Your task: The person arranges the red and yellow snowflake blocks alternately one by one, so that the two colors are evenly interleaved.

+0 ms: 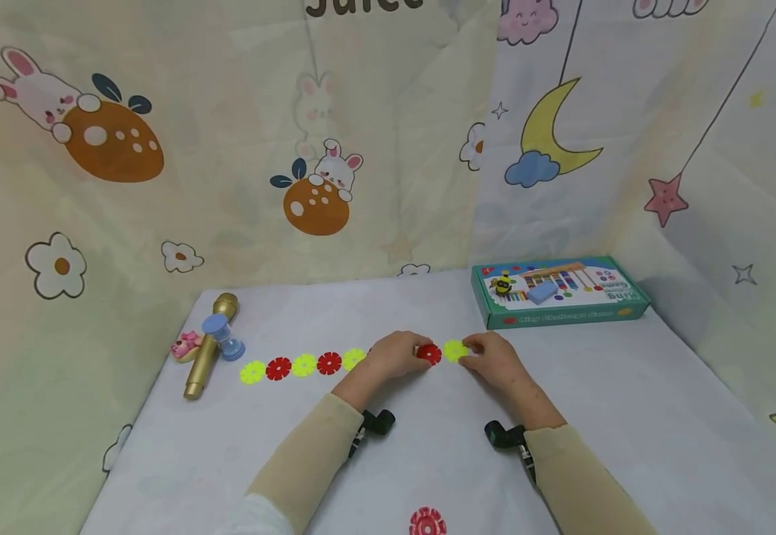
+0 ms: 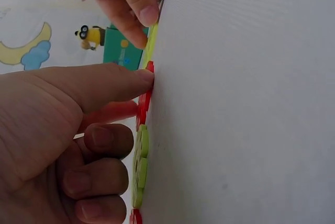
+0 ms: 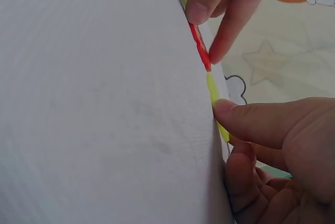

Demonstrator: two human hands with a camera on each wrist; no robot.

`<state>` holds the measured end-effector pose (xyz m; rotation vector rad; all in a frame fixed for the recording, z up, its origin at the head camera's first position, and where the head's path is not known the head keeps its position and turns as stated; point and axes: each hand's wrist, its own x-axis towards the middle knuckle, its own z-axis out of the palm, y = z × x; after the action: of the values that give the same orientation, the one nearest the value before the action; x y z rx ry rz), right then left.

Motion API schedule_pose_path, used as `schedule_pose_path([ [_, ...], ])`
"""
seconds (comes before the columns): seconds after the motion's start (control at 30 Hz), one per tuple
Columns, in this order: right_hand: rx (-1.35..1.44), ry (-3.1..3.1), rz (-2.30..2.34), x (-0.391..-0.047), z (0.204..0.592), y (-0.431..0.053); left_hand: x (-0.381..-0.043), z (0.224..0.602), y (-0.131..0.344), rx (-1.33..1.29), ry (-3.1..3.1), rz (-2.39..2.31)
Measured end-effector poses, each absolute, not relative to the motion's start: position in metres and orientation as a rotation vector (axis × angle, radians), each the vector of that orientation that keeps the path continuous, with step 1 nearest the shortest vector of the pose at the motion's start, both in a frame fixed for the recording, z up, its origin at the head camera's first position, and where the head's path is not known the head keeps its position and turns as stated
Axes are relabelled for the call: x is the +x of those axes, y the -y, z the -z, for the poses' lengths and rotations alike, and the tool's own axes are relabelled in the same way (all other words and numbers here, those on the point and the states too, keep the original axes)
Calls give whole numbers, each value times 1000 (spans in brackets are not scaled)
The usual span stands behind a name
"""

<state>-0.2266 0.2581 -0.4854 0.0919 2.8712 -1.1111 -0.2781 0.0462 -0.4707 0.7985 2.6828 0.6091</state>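
My left hand (image 1: 393, 357) pinches a red notched disc (image 1: 431, 354) between thumb and forefinger, and its other fingers are curled in the left wrist view. Just to the right, my right hand (image 1: 497, 364) pinches a yellow-green notched disc (image 1: 454, 351) at its right edge. These two discs sit side by side, low over the white tabletop, edges close together in the right wrist view. Leftward from them runs a row of alternating discs, among them a yellow disc (image 1: 304, 365) and a red disc (image 1: 329, 362). My left hand hides part of this row in the head view.
A green game box (image 1: 568, 316) lies at the back right with a small bee figure (image 1: 503, 283) on it. At the left edge are a gold microphone (image 1: 202, 368), a blue hourglass (image 1: 227, 340) and a pink object (image 1: 186, 345). Another red disc (image 1: 428, 522) lies near the front.
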Motion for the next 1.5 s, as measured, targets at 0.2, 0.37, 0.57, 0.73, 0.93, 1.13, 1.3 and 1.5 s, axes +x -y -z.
schedule_pose_path([
  [0.2, 141, -2859, 1150, -227, 488, -257, -283, 470, -59, 812, -2658, -667],
  [0.37, 144, -2850, 1168, -229, 490, -257, -286, 475, -75, 850, -2649, -657],
  [0.57, 136, -2827, 1188, -226, 488, -260, -285, 480, -81, 873, -2687, -637],
  [0.73, 134, -2719, 1296, -208, 473, -263, -282, 479, -81, 893, -2682, -639],
  [0.93, -25, -2622, 1377, -167, 451, -259, -282, 479, -80, 885, -2691, -607],
  [1.13, -197, -2493, 1433, -114, 447, -245, -285, 480, -75, 887, -2688, -633],
  [1.3, -349, -2334, 1451, -77, 459, -225, -286, 479, -72, 871, -2682, -649],
  [1.5, -375, -2222, 1330, -45, 469, -198, -286, 482, -74, 861, -2663, -660],
])
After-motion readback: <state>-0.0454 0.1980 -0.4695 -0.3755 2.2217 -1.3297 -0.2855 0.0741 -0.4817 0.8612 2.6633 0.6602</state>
